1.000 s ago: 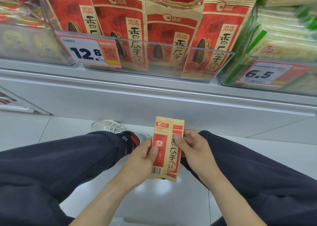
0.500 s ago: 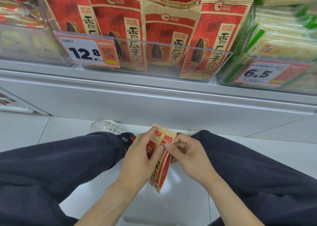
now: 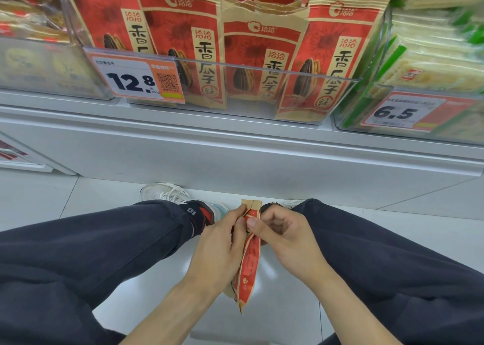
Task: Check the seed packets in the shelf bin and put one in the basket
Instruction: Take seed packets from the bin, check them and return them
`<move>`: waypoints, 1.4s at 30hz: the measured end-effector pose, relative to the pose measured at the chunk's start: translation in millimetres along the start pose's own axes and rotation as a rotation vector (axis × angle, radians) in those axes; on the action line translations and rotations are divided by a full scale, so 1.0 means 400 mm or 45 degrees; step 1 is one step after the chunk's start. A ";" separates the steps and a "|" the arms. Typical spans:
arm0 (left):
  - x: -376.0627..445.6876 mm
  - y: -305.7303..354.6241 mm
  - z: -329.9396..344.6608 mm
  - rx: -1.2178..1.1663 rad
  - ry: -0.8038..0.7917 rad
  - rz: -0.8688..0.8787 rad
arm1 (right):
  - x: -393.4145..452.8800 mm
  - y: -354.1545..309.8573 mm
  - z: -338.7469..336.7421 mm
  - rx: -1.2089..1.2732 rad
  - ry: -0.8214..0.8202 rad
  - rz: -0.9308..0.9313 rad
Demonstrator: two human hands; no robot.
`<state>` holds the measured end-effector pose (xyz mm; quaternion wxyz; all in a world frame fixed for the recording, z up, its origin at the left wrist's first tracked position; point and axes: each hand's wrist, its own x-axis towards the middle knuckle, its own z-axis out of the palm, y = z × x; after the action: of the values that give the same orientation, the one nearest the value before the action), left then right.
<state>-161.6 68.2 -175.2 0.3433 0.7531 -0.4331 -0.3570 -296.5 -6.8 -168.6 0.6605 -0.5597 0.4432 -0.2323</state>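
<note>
White shop flooring (image 3: 392,240) is stretching below a shelf (image 3: 235,156) whose clear bin (image 3: 262,69) is holding upright seed packets (image 3: 264,56) along its front edge. One seed packet (image 3: 248,263) is hanging edge-on between the knees, low over the floor, with the left hand (image 3: 220,245) pinching its upper part and the right hand (image 3: 282,229) curling round its top, thumb pressing the edge. Checking looks to be the step in hand; next, it needs carrying to a basket, which is not showing.
</note>
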 end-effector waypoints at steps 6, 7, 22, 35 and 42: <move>0.000 -0.004 0.002 0.004 0.016 -0.005 | 0.003 0.012 0.003 -0.074 0.036 0.011; 0.001 -0.005 0.000 0.004 0.028 0.002 | 0.002 0.016 0.005 -0.093 0.061 0.020; 0.005 -0.021 0.003 0.126 0.062 0.091 | -0.001 0.015 0.003 -0.119 -0.054 -0.055; 0.021 -0.017 -0.014 -0.147 -0.128 -0.058 | 0.002 0.007 -0.011 0.013 0.117 0.103; 0.018 -0.009 -0.022 -0.017 -0.440 -0.076 | 0.002 -0.008 -0.031 0.140 0.292 0.168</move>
<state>-150.0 65.1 -175.3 0.2579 0.6907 -0.4608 -0.4940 -306.0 -15.0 -165.8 0.6491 -0.4621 0.5381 -0.2749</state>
